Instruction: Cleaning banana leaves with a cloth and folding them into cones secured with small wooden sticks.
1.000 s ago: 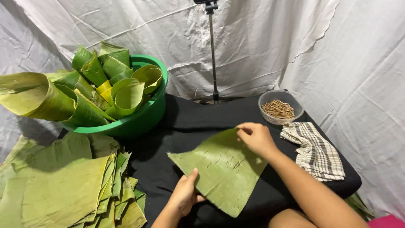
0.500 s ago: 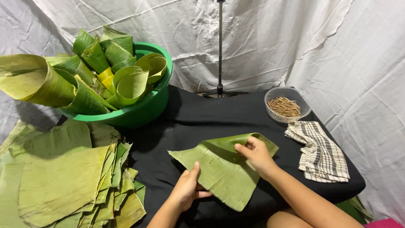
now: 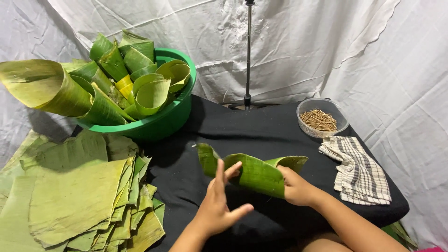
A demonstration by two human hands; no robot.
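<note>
Rolled green leaf (image 3: 254, 173) near the middle of the black table (image 3: 261, 126). Right hand (image 3: 298, 189) closed on its right end. Left hand (image 3: 219, 203) open, fingers spread, touching its left part.

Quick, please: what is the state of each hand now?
Left hand: open, fingers spread, touching the rolled green leaf.
Right hand: closed on the leaf's right part.

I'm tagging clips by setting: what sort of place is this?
Probably a makeshift home craft or food-prep setup: a black-draped table, white sheets hung as backdrop, and a green basin of rolled banana leaf cones.
</note>
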